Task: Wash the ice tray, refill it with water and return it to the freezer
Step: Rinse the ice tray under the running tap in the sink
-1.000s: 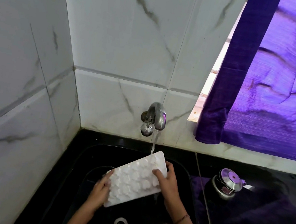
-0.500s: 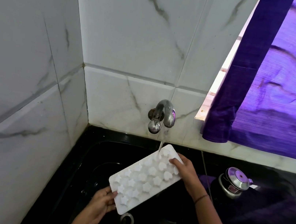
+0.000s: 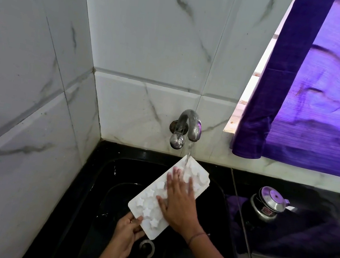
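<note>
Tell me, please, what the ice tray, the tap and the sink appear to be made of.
Ice tray: matte, milky white, probably silicone or soft plastic, from its moulded star cells. Tap: polished metal, likely chromed or steel, given its bright reflections. Sink: glossy black, perhaps stone or composite; the look leaves it open.

I counted one ice tray. Its star shapes I could not count fully, because a hand covered many of them. There were two hands: one left hand and one right hand. I saw also one tap, one stream of water, one sink with one drain, one curtain, one metal pot and one wrist band.
</note>
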The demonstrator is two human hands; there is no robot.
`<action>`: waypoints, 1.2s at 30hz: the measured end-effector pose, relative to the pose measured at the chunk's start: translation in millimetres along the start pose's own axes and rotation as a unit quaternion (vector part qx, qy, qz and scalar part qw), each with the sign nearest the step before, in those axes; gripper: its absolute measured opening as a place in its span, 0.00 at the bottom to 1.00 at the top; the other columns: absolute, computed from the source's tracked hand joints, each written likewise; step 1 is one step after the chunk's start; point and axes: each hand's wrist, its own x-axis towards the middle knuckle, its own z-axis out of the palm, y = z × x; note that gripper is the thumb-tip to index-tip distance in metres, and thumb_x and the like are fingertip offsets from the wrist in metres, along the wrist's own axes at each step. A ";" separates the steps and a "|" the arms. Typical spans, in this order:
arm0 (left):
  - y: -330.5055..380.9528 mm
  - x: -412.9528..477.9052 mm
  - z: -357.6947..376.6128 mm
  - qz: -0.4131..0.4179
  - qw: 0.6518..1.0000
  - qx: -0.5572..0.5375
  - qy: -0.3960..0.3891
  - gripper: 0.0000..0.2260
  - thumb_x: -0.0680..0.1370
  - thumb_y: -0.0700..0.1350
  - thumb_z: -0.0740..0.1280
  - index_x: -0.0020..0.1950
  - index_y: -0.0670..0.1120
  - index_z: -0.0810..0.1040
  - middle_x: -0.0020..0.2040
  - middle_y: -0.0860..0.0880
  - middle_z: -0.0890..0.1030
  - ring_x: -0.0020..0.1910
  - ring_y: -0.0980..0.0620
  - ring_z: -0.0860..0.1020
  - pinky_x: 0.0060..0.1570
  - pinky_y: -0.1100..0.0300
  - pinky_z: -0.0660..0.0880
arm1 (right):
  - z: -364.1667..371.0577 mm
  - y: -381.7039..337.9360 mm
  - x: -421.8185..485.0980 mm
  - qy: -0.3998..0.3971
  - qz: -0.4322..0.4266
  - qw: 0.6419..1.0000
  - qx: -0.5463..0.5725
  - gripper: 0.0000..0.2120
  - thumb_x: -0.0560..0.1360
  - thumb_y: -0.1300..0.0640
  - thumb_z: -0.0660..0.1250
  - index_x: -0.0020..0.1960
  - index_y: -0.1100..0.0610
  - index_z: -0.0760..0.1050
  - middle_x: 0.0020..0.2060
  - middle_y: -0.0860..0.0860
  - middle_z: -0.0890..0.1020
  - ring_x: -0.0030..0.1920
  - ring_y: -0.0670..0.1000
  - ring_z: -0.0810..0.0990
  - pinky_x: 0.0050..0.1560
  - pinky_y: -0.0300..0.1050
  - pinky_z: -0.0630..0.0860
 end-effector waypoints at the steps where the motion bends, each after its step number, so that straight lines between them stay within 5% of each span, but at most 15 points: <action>1: 0.4 0.7 1.8 0.001 1.000 -0.002 0.000 0.09 0.78 0.32 0.59 0.50 0.42 0.77 0.37 0.46 0.84 0.34 0.51 0.83 0.30 0.59 0.79 | 2.5 -10.8 -5.8 -0.006 -0.027 1.000 0.006 0.34 0.79 0.39 0.43 0.72 0.62 0.64 0.73 0.61 0.63 0.74 0.58 0.60 0.69 0.59 0.53; 11: 3.5 2.1 -2.5 0.012 1.000 0.004 0.016 0.09 0.79 0.32 0.58 0.51 0.41 0.76 0.44 0.42 0.81 0.41 0.47 0.81 0.31 0.60 0.79 | 12.6 -15.6 -31.1 -0.027 -0.273 0.961 -0.024 0.29 0.79 0.42 0.48 0.75 0.57 0.58 0.75 0.54 0.61 0.76 0.52 0.56 0.73 0.52 0.47; 15: 1.7 2.3 -6.7 0.013 0.999 0.043 0.021 0.08 0.79 0.33 0.59 0.52 0.41 0.76 0.44 0.42 0.82 0.41 0.46 0.81 0.31 0.60 0.79 | 3.4 21.4 -18.5 -0.046 -0.329 0.942 -0.058 0.30 0.80 0.37 0.45 0.77 0.50 0.50 0.76 0.49 0.57 0.76 0.51 0.55 0.71 0.61 0.46; 20: -1.3 2.9 -17.0 0.009 0.997 0.074 0.033 0.10 0.79 0.33 0.59 0.57 0.41 0.75 0.48 0.43 0.82 0.45 0.45 0.81 0.35 0.58 0.78 | -16.7 87.2 7.0 -0.081 -0.199 0.974 -0.072 0.31 0.79 0.35 0.42 0.76 0.49 0.56 0.75 0.50 0.61 0.74 0.53 0.60 0.67 0.65 0.49; 24: -3.9 3.1 -17.9 0.003 0.998 0.054 0.039 0.11 0.79 0.33 0.59 0.59 0.40 0.74 0.48 0.43 0.81 0.45 0.45 0.80 0.38 0.55 0.77 | -24.9 111.1 16.8 -0.080 -0.085 0.993 -0.033 0.33 0.78 0.34 0.40 0.76 0.52 0.53 0.75 0.48 0.56 0.75 0.52 0.58 0.71 0.57 0.38; 28: -5.7 -0.1 -8.2 -0.004 0.999 0.021 0.040 0.09 0.79 0.33 0.59 0.57 0.39 0.74 0.46 0.41 0.81 0.43 0.44 0.80 0.33 0.55 0.79 | -17.4 78.7 15.0 -0.045 -0.041 0.998 -0.012 0.30 0.80 0.39 0.44 0.76 0.56 0.56 0.76 0.51 0.56 0.75 0.52 0.56 0.72 0.63 0.52; 33: -7.2 -3.1 -2.1 0.001 0.999 -0.007 0.050 0.09 0.79 0.32 0.58 0.58 0.36 0.73 0.45 0.40 0.80 0.43 0.43 0.79 0.27 0.60 0.79 | 4.3 18.3 -3.5 -0.031 0.029 0.999 0.002 0.38 0.78 0.34 0.42 0.74 0.63 0.59 0.74 0.60 0.60 0.74 0.59 0.59 0.69 0.65 0.48; 36: -7.3 -3.7 -2.2 0.000 0.998 -0.023 0.055 0.09 0.79 0.33 0.58 0.58 0.37 0.74 0.46 0.40 0.80 0.43 0.43 0.79 0.27 0.59 0.79 | 12.2 -10.3 -18.5 -0.033 -0.025 0.999 0.011 0.37 0.78 0.35 0.43 0.74 0.62 0.60 0.74 0.61 0.58 0.75 0.59 0.57 0.68 0.65 0.50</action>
